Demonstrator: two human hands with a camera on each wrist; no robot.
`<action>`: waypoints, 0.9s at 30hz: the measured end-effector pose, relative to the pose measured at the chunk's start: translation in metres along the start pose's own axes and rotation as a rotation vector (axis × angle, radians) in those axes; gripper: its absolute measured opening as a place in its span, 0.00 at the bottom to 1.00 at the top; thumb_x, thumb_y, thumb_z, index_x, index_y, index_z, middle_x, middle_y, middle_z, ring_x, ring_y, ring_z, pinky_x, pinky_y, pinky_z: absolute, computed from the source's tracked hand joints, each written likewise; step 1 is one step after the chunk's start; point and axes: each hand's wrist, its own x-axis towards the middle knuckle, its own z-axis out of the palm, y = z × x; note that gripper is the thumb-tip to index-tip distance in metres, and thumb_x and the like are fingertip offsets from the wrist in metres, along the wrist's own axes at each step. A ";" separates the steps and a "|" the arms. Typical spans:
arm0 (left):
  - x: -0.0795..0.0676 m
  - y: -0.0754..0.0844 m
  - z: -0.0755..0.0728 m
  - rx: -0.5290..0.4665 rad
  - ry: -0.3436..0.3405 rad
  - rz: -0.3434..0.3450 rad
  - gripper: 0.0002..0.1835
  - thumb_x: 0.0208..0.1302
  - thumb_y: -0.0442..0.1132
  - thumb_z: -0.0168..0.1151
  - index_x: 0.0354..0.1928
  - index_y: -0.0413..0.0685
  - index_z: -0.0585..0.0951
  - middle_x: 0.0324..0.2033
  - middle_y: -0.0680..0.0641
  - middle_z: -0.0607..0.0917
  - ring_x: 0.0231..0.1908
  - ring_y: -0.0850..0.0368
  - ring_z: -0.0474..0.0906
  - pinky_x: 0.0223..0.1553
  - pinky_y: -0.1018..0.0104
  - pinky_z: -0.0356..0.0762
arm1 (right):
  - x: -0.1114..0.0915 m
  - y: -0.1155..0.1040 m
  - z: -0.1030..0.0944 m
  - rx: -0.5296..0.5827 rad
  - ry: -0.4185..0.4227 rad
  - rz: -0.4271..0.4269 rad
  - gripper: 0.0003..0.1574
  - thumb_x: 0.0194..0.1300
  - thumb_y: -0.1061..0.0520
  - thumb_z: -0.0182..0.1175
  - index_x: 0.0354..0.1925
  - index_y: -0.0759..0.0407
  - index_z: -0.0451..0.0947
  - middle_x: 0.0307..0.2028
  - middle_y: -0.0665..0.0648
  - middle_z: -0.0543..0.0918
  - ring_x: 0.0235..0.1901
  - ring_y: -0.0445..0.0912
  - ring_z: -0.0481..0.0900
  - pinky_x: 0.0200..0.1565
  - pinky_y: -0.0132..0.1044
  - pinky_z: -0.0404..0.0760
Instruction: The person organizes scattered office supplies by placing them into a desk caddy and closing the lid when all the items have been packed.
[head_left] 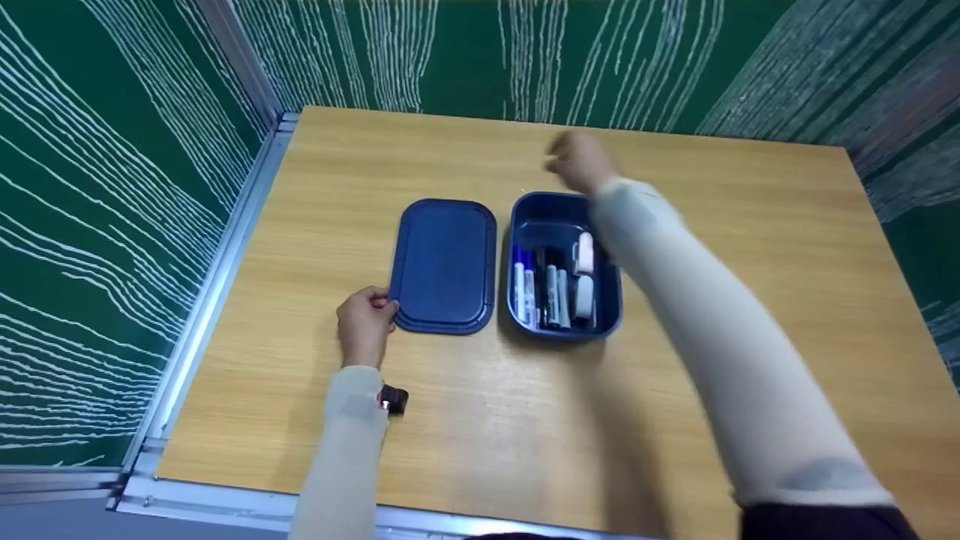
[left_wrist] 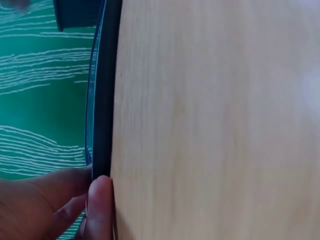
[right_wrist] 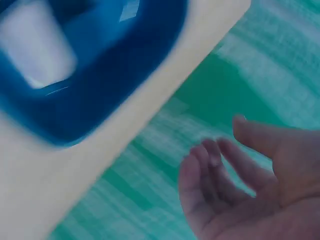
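Note:
A dark blue rectangular lid (head_left: 444, 266) lies on the wooden table. My left hand (head_left: 365, 322) pinches its near left corner between thumb and fingers; the left wrist view shows the lid (left_wrist: 104, 95) edge-on with my left hand (left_wrist: 55, 205) at its end. To the right of the lid stands a blue box (head_left: 562, 331) holding several markers (head_left: 553, 292), a pale pink object (head_left: 584, 253) and a pale block-like object (head_left: 583, 296). Past the box's far edge is my right hand (head_left: 581, 161), raised, with nothing in it; in the right wrist view this hand (right_wrist: 235, 185) has loosely bent fingers.
The wooden table (head_left: 712, 225) extends to both sides of the box. Green walls (head_left: 465, 52) with white streaks stand behind and at the sides. A metal frame (head_left: 202, 300) runs along the left edge. My right forearm (head_left: 712, 322) covers the box's far right corner.

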 end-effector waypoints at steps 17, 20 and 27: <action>-0.071 0.006 0.033 0.003 -0.018 0.008 0.10 0.60 0.34 0.68 0.44 0.48 0.87 0.33 0.51 0.84 0.23 0.61 0.81 0.24 0.70 0.82 | 0.055 0.022 0.120 -0.423 -0.213 0.110 0.19 0.74 0.61 0.46 0.55 0.67 0.78 0.54 0.67 0.81 0.48 0.55 0.81 0.52 0.49 0.81; -0.074 0.010 0.031 0.032 -0.033 0.026 0.11 0.60 0.34 0.68 0.45 0.47 0.87 0.33 0.51 0.84 0.24 0.59 0.82 0.24 0.68 0.83 | 0.051 0.022 0.119 -0.418 -0.200 0.118 0.20 0.74 0.64 0.45 0.56 0.69 0.77 0.54 0.68 0.81 0.49 0.56 0.81 0.52 0.49 0.82; -0.103 0.035 0.032 0.119 -0.060 0.168 0.10 0.69 0.41 0.61 0.49 0.51 0.84 0.39 0.51 0.83 0.39 0.57 0.80 0.39 0.61 0.82 | 0.045 0.020 0.109 -0.439 -0.209 0.149 0.21 0.73 0.64 0.45 0.57 0.69 0.77 0.53 0.68 0.81 0.45 0.54 0.81 0.49 0.48 0.83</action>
